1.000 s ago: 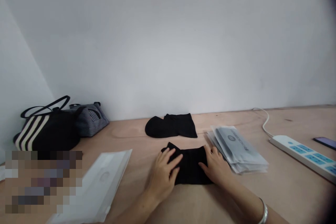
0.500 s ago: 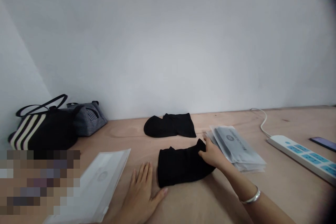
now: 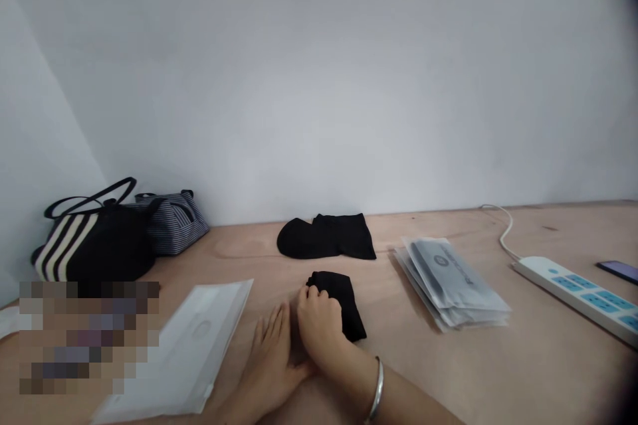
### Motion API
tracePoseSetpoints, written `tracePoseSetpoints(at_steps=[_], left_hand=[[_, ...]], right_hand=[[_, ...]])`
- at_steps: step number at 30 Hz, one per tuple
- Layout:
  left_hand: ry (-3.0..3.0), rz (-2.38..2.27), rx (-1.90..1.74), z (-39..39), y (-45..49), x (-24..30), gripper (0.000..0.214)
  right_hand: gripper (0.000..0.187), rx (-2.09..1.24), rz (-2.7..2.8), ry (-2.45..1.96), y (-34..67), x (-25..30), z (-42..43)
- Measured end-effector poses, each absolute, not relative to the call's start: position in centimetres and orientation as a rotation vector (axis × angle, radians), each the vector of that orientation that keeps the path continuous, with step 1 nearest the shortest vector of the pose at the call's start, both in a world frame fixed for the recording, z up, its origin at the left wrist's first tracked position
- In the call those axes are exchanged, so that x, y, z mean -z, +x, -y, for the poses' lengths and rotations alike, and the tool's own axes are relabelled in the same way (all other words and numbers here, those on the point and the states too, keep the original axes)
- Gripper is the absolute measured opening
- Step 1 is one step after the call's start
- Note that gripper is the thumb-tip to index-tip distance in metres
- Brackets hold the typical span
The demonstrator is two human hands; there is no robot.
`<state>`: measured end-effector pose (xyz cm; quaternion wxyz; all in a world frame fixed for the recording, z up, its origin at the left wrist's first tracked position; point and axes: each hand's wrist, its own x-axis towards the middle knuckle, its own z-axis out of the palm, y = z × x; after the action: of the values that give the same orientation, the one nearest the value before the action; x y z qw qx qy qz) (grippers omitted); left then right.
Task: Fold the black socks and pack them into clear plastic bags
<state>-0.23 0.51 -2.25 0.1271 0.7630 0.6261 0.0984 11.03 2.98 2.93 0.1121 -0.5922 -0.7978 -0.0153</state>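
A folded black cloth piece (image 3: 343,299) lies on the table right in front of me, now a compact bundle. My right hand (image 3: 321,322) rests over its left side, fingers curled down onto the fabric and partly hiding it. Just to the left, my left hand (image 3: 272,352) lies flat on the wood with fingers stretched, its thumb reaching under the right hand. Farther back, near the wall, a second black cloth piece (image 3: 323,237) lies flat, rounded at its left end. A frosted zip bag (image 3: 194,332) lies left of my left hand.
To the right is a stack of frosted bags (image 3: 451,282) with dark contents. Beyond it are a white power strip (image 3: 578,295) with a cable and a phone (image 3: 621,271). A black striped handbag (image 3: 100,239) and a grey striped bag (image 3: 174,222) stand at back left.
My right hand has carried the right end of the near black cloth leftward, folding it over into a smaller bundle. My left hand stays flat in about the same place.
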Motion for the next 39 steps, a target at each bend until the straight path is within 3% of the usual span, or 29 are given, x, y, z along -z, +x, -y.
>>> tracePoseSetpoints(at_steps=[2, 5, 9, 13, 17, 24, 29, 35, 37, 39], left_hand=[[2.175, -1.816, -0.300, -0.5, -0.4, 2.0, 0.096], [2.185, -1.690, -0.435, -0.4, -1.0, 1.5, 0.084], [2.363, -1.531, -0.748, -0.9, -1.0, 0.0, 0.072], [2.627, -1.312, -0.649, -2.2, 0.6, -1.5, 0.065], [2.660, -1.189, -0.554, -2.9, 1.7, -0.7, 0.043], [2.426, -1.229, -0.736, -2.3, 1.5, 0.2, 0.021], [2.436, -1.099, -0.724, -1.6, 1.0, -1.6, 0.050], [1.800, -1.091, -0.878, -1.7, 1.2, -1.4, 0.029], [1.732, -1.155, -0.958, -2.0, 1.7, -0.8, 0.029], [1.818, -1.307, -1.042, -2.2, 2.0, -0.3, 0.030]], right_hand=[[0.032, 0.019, 2.457, -1.602, 12.8, -3.1, -2.6], [0.064, -0.087, 2.684, -1.253, 17.0, -3.5, -2.4], [0.073, -0.282, 2.635, -1.040, 21.9, -2.1, -2.5], [0.080, -0.254, 2.473, -1.168, 23.7, -0.1, -2.7], [0.071, -0.178, 2.616, -1.203, 23.8, 0.5, -2.7], [0.055, -0.242, 2.662, -1.125, 24.0, 0.5, -2.6], [0.046, -0.443, 2.405, -1.128, 24.5, -0.8, -2.4], [0.031, -0.973, 1.865, -1.114, 24.6, -1.7, -3.2], [0.027, -0.962, 1.820, -1.243, 24.6, -1.1, -3.7], [0.023, -0.735, 1.876, -1.400, 24.8, -0.4, -4.1]])
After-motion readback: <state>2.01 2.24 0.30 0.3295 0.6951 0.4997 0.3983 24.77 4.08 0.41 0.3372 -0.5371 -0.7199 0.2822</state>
